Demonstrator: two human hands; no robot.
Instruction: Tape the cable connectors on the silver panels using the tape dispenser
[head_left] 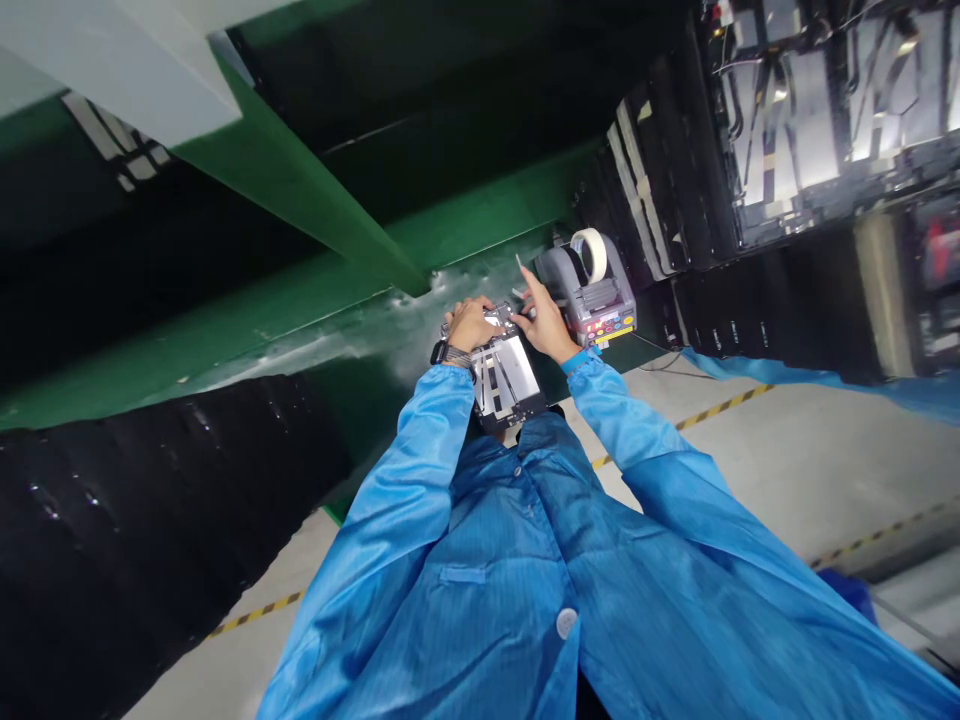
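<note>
A flat electronic assembly, silver with dark strips and a black near edge, lies at the bench edge in front of my body. My left hand, with a dark watch at its wrist, grips the far-left part of it, the thumb laid over its top. At the far right corner of the assembly, my right hand has its fingers spread. Small white strips, which look like tape, stick out at its fingertips. Right beside this hand stands a grey tape dispenser carrying a cream tape roll.
The green bench has a worn, shiny strip and a green post rising from it. Racked silver-and-black assemblies stand at the right. Black sheeting covers the left side. Yellow-and-black tape marks the floor.
</note>
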